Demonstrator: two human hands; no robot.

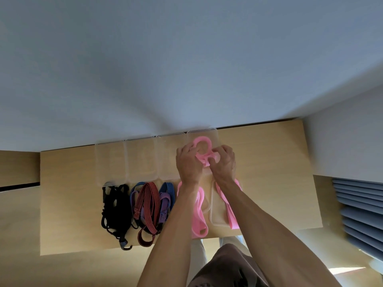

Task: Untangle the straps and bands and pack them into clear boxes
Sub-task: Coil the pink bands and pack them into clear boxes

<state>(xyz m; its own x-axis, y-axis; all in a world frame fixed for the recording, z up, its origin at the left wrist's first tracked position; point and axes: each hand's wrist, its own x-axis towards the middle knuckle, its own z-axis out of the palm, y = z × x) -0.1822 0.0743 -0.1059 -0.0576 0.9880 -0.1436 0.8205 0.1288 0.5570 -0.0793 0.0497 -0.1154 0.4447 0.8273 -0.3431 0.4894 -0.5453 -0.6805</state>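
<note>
Pink rubbery band (204, 151) is held at the centre of the frame, looped into a ring above the far row of boxes. It is pinched from both sides: the left hand (188, 162) has its fingers curled round the loop's left edge, and the right hand (223, 162) has its fingers curled round the bunched part on the right. More flat pink bands (199, 212) are laid on the pale wooden worktop (269, 162) beneath the forearms, one length draped across a clear plastic lid (217, 204) lying flat at the lower right of centre.

Four clear plastic boxes (141, 158) are lined up side by side along the far edge of the worktop, against the white wall (186, 69); the rightmost of them sits directly under the held loop. Whether the loop touches that box cannot be told.

Towards the lower left of centre, a heap of tangled black elastic cord (115, 208) with a hook end is seen, and just beside it, on the right, a red-and-black striped strap (147, 206) is tangled with purple bands (163, 206) and blue striped straps (169, 188). Grey slatted blinds (360, 214) are seen at the right edge of the frame.
</note>
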